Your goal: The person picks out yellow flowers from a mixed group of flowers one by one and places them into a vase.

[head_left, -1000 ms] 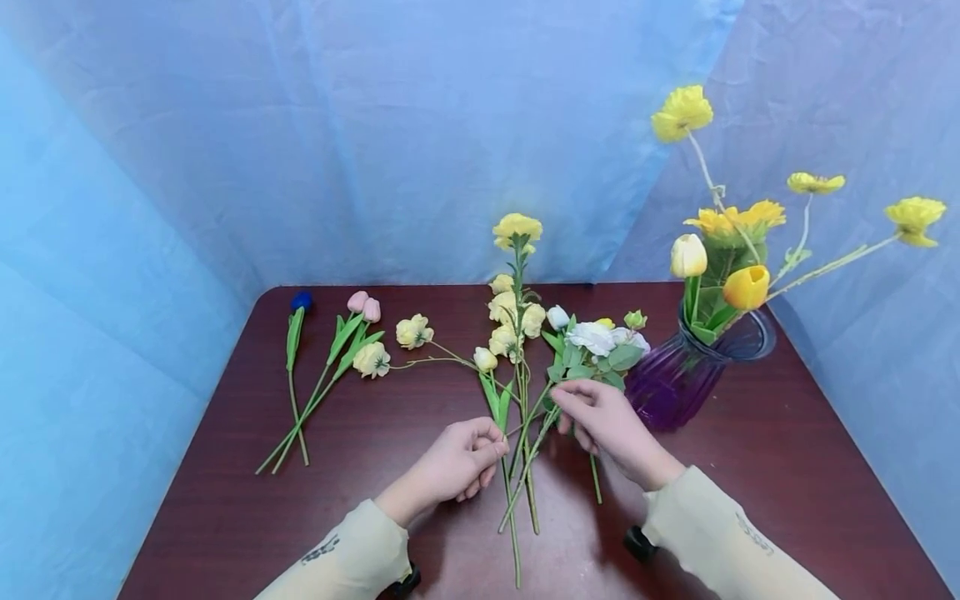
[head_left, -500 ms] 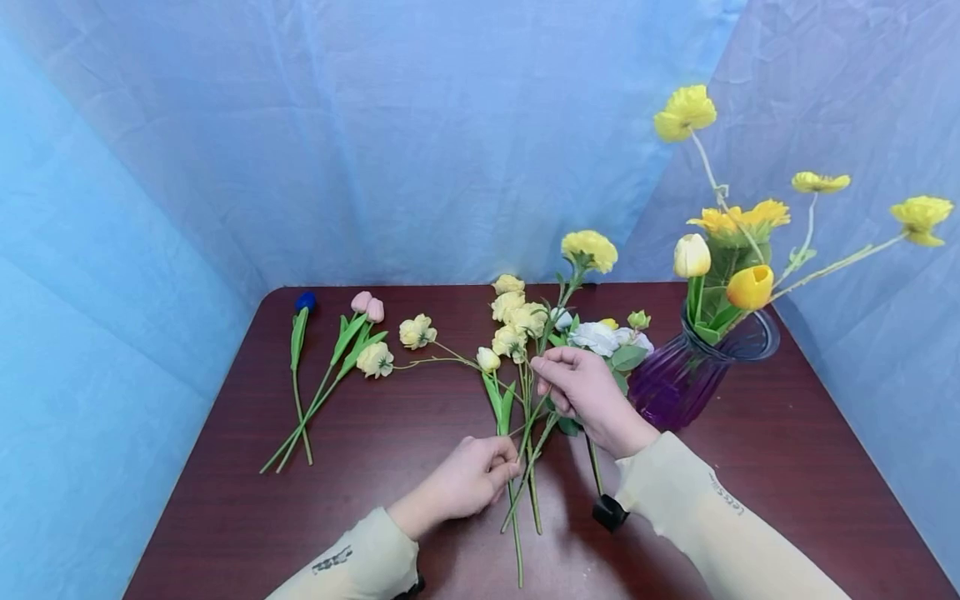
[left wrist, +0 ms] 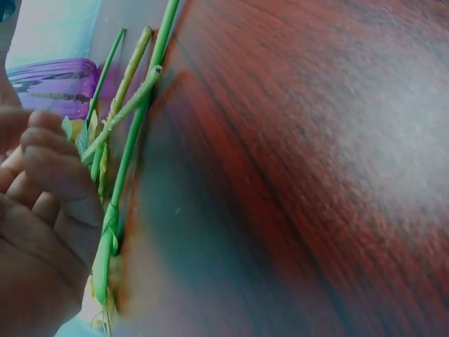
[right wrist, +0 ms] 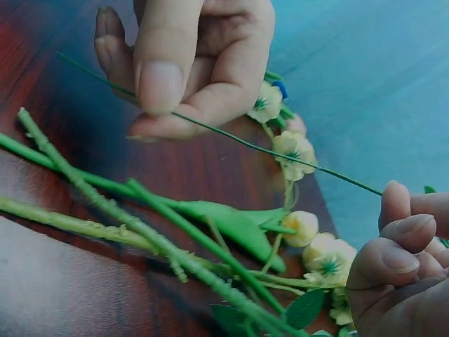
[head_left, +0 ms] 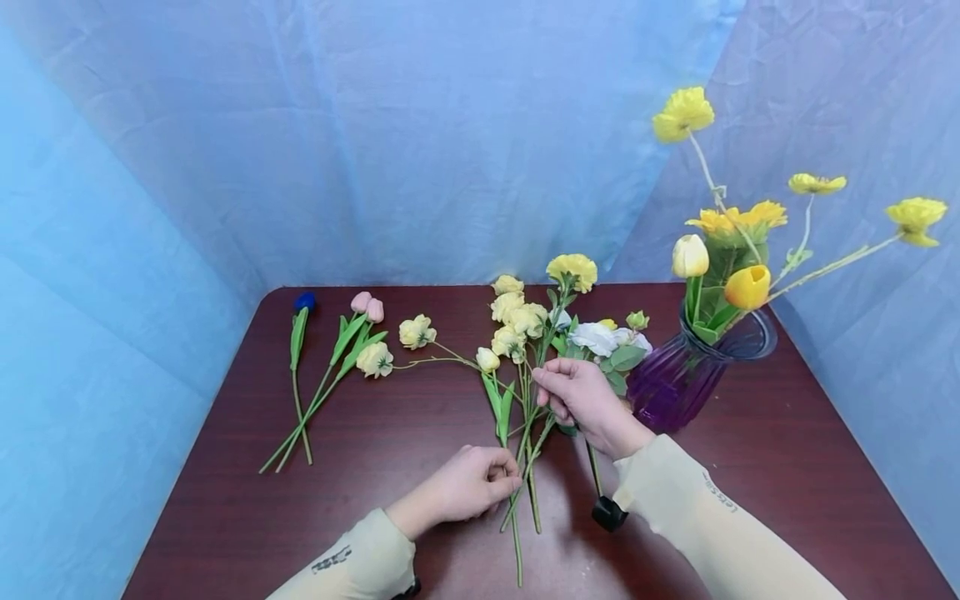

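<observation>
A yellow carnation [head_left: 572, 272] leans upright over the table in the head view. My right hand [head_left: 581, 404] pinches its stem below the leaves. Lower down, my left hand [head_left: 474, 483] pinches the thin bottom of the same stem. In the right wrist view this thin green stem [right wrist: 245, 143] stretches from the left hand's thumb and finger [right wrist: 160, 86] to the right fingertips [right wrist: 401, 239]. Under the hands lie crossed stems, a pale yellow tulip [head_left: 487, 360], pale yellow blooms [head_left: 508, 308] and white flowers [head_left: 594, 338]. The left wrist view shows the left hand [left wrist: 42, 203] beside these stems.
A purple glass vase [head_left: 671, 383] stands at the right, holding yellow flowers and tulips [head_left: 747, 288] that reach outward. At the left lie a blue tulip [head_left: 304, 302] and pink tulips [head_left: 368, 307]. Blue cloth [head_left: 450, 142] hangs behind the dark red table [head_left: 217, 500].
The right hand has moved left and up and taken hold of the carnation's stem. The bloom has swung right, then dropped lower and slightly back left. The left hand has shifted slightly right and down.
</observation>
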Tool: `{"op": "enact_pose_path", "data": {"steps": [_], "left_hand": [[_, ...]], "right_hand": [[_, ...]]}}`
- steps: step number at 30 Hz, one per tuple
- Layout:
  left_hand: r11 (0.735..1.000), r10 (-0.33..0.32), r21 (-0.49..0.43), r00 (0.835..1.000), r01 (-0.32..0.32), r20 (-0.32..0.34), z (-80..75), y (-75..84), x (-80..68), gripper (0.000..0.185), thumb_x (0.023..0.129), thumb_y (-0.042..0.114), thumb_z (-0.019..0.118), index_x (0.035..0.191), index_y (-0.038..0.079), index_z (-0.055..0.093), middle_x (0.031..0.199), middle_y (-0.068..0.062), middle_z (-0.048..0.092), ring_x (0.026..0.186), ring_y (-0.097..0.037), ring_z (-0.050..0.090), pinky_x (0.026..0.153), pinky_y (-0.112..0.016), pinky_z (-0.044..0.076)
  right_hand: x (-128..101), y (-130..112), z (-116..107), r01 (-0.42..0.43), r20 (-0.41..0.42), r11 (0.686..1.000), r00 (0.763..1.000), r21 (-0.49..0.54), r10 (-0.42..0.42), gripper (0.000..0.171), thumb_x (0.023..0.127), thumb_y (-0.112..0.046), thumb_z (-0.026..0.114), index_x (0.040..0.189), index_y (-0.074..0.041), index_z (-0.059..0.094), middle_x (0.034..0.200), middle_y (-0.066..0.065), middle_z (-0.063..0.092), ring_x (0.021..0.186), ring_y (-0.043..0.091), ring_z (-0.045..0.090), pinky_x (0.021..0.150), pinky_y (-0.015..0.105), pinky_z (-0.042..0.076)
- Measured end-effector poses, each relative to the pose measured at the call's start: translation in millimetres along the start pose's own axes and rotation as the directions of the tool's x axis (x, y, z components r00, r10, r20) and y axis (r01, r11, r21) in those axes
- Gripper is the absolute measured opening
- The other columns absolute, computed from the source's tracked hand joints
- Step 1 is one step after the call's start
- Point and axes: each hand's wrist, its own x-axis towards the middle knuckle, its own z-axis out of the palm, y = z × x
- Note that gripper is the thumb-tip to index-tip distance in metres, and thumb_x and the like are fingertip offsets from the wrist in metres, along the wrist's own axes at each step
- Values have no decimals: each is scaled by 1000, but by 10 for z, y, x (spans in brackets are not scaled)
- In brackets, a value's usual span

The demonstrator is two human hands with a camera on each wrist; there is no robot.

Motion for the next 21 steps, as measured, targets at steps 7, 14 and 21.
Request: {"op": "enact_pose_path", "data": {"steps": [7,14,21], "left_hand": [[997,-58,-44,995,62,82,-46,-102,-110,10,99,17,68,91,13,69,65,-7,66,43,-5,50,41,-21,42],[958,-5,285,997,28,-82,-202,-285,-267,7,95,18,71,88,16,70,68,11,57,57,2,46,56,-22,41],[850,-89,492,972,189,-219,-389,-385,-397,5,94,22,73,95,18,73,79,10,65,70,-7,60,62,-35,49]], "right_hand": [[68,171,-17,-41,-5,999,999,-12,41,16,104,-17,60,98,-2,60,67,1,63,46,7,41,44,22,34],[106,292,-45,-90,-9,994,996,-62,90,22,104,-17,60,101,5,61,67,2,62,46,8,40,45,23,34],[110,309,-57,-151,-47,977,988,-148,146,24,103,-18,61,105,6,63,62,3,60,44,8,40,43,22,34]]}}
